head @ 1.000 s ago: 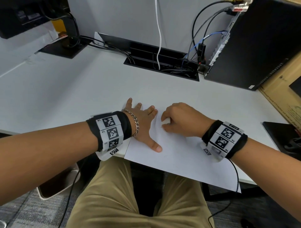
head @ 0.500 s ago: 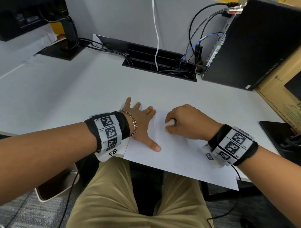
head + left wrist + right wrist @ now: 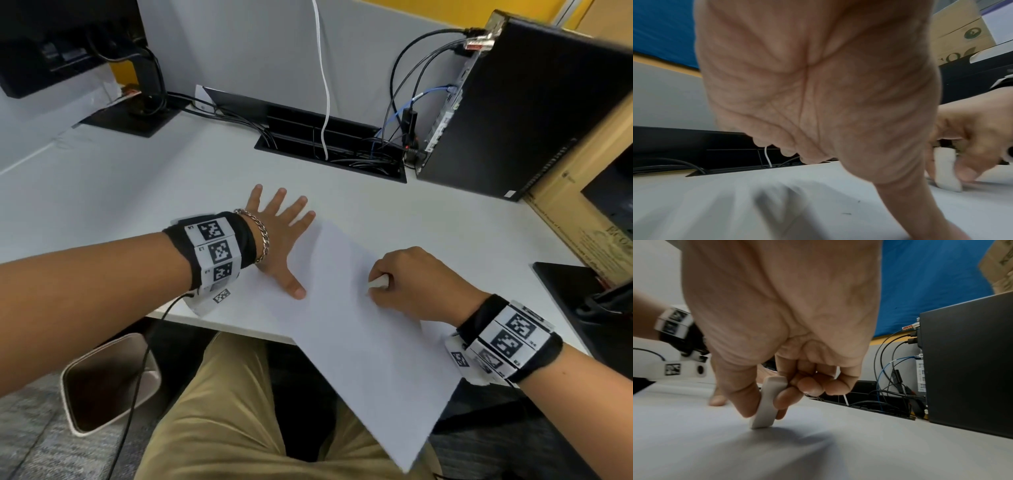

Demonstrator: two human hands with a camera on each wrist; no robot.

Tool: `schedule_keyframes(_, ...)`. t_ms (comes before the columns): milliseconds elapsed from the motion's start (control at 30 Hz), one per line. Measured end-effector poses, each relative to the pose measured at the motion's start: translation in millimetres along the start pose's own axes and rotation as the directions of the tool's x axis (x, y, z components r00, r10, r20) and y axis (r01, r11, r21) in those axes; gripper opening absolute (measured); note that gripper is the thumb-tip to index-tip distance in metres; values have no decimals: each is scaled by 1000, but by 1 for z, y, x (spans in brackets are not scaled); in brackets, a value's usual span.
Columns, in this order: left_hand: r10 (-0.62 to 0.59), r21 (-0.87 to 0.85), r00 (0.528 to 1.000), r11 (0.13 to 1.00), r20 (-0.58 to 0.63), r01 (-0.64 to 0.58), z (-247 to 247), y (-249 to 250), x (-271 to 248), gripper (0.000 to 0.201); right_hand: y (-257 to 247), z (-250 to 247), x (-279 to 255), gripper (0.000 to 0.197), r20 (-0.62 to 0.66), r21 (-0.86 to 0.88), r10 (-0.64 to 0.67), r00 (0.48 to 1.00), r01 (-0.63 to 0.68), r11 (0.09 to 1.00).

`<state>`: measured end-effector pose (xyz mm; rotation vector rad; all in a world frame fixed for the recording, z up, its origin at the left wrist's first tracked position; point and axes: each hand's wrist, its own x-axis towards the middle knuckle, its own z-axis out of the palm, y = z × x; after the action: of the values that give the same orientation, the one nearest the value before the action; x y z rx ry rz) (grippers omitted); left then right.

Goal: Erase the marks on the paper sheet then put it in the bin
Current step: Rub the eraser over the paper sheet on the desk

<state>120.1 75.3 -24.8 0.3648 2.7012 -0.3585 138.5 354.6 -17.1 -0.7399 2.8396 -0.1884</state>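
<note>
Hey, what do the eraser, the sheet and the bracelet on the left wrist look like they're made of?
Eraser: likely rubber or vinyl, a matte off-white block with rounded edges.
Sheet: thin white paper, matte; its overhanging end holds flat past the desk edge.
Bracelet: seemingly metal, silvery chain links that catch light.
Desk: smooth matte white top, perhaps laminate.

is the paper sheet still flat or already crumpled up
Flat. The paper sheet lies spread on the desk, its near corner overhanging the edge, with the right hand pressing an eraser on it.
</note>
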Motion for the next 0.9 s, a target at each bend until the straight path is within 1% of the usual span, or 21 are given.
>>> schedule_keyframes(233,-69,11,998,998,11,69,-6,-17,6,148,-17,9,-18,20,7,37,-93,996,93,995)
schedule_keyframes(367,-72,-13,997,997,22,73,-7,-16,7,135,-26,18,-27,20,7,97,-144,989,143,985)
schedule_keyframes(467,-76,-7,997,997,4,76,-6,-12,5,125,-33,27,-32,24,-9,133,-177,984,177,975)
schedule_keyframes(533,-70,3,997,998,-20,70,-5,-8,4,116,-37,31,-34,26,-24,145,-190,982,191,971)
schedule_keyframes(600,-50,-9,997,999,-60,49,-7,-1,0,102,-38,31,-33,27,-32,156,-186,982,189,970)
schedule_keyframes(700,-10,-118,987,993,-161,-9,-9,14,-16,75,-32,24,-29,26,-44,192,-156,987,161,968)
schedule_keyframes(733,8,-152,984,988,-179,-36,-8,21,-22,71,-29,20,-26,24,-54,210,-141,988,150,966)
schedule_keyframes(767,33,-176,984,982,-176,-64,-6,26,-26,71,-25,16,-24,23,-67,222,-125,990,137,965)
schedule_keyframes(800,61,-197,987,976,-149,-90,-3,32,-30,77,-21,12,-20,21,-86,221,-111,990,127,967)
schedule_keyframes(833,85,-219,991,970,-100,-105,0,38,-34,87,-16,8,-16,20,-107,207,-97,989,118,971)
schedule_keyframes(900,108,-249,994,963,27,-98,4,49,-42,110,-7,2,-8,20,-126,163,-68,990,88,983)
